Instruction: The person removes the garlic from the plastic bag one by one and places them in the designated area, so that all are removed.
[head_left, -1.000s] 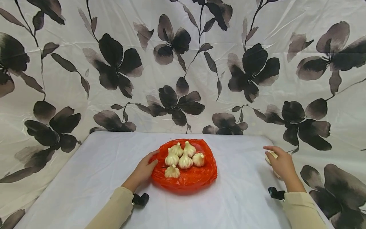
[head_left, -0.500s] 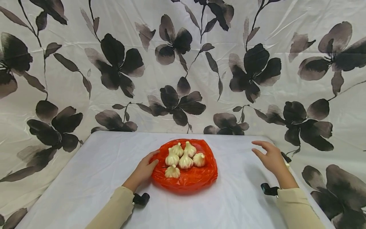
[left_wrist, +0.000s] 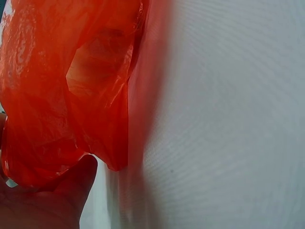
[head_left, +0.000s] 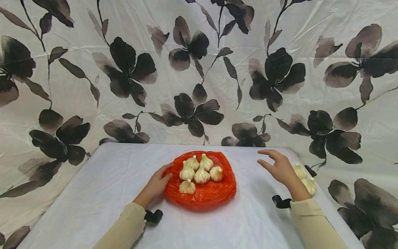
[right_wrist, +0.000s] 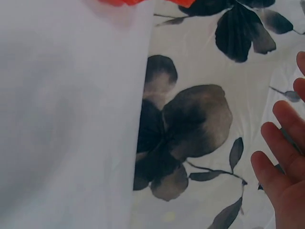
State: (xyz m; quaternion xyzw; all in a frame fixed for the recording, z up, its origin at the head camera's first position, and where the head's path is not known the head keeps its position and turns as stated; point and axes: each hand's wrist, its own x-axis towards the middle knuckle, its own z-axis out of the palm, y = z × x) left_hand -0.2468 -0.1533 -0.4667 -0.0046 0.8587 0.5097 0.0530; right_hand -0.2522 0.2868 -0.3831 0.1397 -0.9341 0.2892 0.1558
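Observation:
A red plastic bag (head_left: 214, 193) lies spread in the middle of the table, its rim puffed up around several pale garlic bulbs (head_left: 201, 175). At the bag's left edge my left hand (head_left: 157, 185) grips the plastic; the left wrist view has the thumb (left_wrist: 78, 183) pressed against the crinkled red side, with the other fingers mostly hidden. My right hand (head_left: 280, 170) is held above the table to the right of the bag, thumb and fingers spread apart around nothing. Behind its wrist, two more garlic bulbs (head_left: 309, 186) sit by the table's right edge.
The table (head_left: 245, 221) wears a white cloth. A floral curtain (head_left: 192, 79) hangs right behind its far edge and continues along the sides. Each wrist carries a small black camera (head_left: 281, 202).
My right hand has moved left from the garlic at the right edge toward the bag, empty, uncovering the two bulbs there. My left hand and the bag have stayed put.

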